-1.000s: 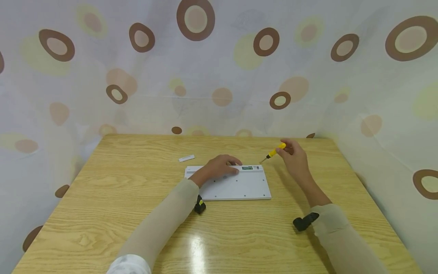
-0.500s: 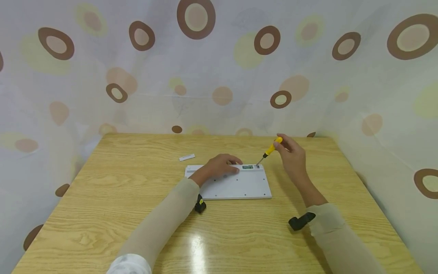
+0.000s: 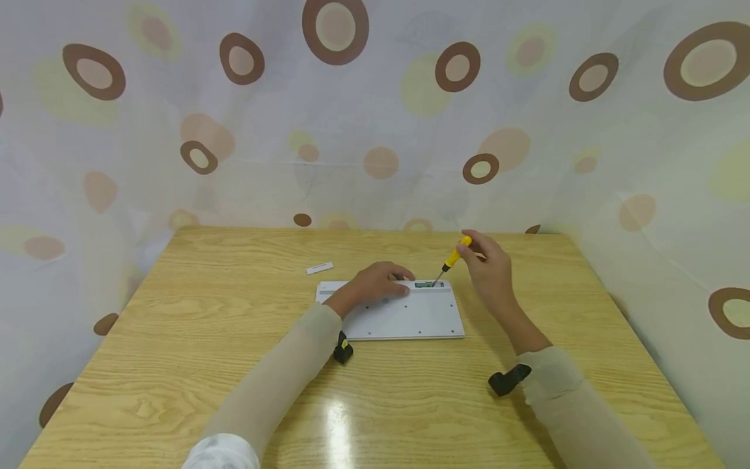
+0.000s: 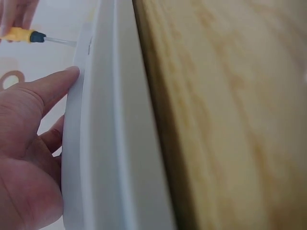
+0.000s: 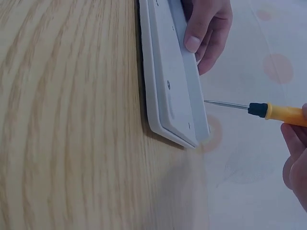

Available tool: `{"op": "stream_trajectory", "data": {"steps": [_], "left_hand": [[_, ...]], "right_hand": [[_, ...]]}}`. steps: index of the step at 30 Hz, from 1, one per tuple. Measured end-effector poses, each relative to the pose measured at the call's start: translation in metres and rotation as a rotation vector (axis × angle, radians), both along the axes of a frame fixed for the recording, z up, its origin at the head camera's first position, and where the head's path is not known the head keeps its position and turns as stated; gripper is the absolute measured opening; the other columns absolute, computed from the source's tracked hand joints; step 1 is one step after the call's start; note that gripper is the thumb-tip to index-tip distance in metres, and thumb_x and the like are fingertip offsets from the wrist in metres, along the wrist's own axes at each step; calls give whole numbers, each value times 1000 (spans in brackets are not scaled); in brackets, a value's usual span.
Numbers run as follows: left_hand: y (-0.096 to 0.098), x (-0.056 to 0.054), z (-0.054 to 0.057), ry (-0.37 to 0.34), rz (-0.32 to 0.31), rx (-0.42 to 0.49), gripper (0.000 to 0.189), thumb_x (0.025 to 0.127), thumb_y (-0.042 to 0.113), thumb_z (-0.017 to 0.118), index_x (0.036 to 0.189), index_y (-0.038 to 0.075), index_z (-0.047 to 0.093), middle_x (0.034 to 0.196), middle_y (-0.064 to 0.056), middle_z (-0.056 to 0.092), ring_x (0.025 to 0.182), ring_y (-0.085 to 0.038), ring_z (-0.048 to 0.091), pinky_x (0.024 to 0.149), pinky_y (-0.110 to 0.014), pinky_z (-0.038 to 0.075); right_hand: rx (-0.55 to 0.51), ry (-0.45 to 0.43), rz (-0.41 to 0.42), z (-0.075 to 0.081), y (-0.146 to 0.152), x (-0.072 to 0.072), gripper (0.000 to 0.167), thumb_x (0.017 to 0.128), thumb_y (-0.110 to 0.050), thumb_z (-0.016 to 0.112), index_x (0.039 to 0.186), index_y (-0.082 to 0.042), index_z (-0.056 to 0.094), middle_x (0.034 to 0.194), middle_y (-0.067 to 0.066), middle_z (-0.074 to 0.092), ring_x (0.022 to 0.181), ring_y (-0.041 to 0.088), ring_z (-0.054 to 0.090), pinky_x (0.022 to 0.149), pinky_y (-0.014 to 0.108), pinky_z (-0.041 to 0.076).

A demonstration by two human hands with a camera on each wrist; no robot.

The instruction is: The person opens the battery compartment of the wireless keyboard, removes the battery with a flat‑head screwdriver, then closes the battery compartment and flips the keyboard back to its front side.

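Note:
A white keyboard [image 3: 422, 319] lies underside up on the table, small screws dotting its back. Near its far right corner is an uncovered slot with a green battery [image 3: 422, 284]. My left hand [image 3: 374, 282] holds the far edge, thumb on the back and fingers over the rim. Between thumb and fingers, my right hand [image 3: 492, 270] pinches a yellow-handled screwdriver [image 3: 454, 255], tilted, its tip at the slot's right part. In the right wrist view the screwdriver shaft [image 5: 228, 104] points at the keyboard's raised edge; whether the tip touches the battery cannot be told.
A small white cover strip [image 3: 319, 268] lies on the wooden table [image 3: 234, 365], behind and left of the keyboard. A patterned cloth [image 3: 375, 117] hangs behind the table and along its sides.
My right hand has brought the screwdriver leftward, from beyond the keyboard's far right corner to the battery slot, and tipped it steeper. The left hand and keyboard stay in place.

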State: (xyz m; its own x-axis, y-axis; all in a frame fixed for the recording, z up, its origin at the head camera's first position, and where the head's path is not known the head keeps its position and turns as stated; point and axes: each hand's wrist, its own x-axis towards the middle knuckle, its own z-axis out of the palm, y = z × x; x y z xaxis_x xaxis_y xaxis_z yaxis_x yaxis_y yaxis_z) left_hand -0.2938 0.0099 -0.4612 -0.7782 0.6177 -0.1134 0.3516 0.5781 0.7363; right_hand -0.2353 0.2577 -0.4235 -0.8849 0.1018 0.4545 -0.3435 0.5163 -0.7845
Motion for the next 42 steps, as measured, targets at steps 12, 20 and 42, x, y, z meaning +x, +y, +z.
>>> {"op": "stream_trajectory", "data": {"steps": [12,20,42], "left_hand": [[0,-1,-1,28,-14,-17,35,98,33,67,133,27,66,130,0,65,116,-18,60,98,-40,48],[1,0,-2,39,-6,-25,35,98,33,67,132,28,66,130,1,65,116,-18,59,98,-41,47],[1,0,-3,46,18,-21,34,97,35,67,131,30,68,130,2,65,114,-16,60,96,-41,48]], "right_hand": [[179,147,-7,3,-19,0,34,98,-15,67,130,-3,65,109,13,66,103,28,69,86,35,58],[215,143,-5,4,-24,-3,34,100,-16,65,131,-3,65,109,15,66,103,31,69,85,43,58],[309,61,34,14,-37,-4,33,99,-12,66,130,-2,63,108,14,65,100,30,68,85,45,58]]}}
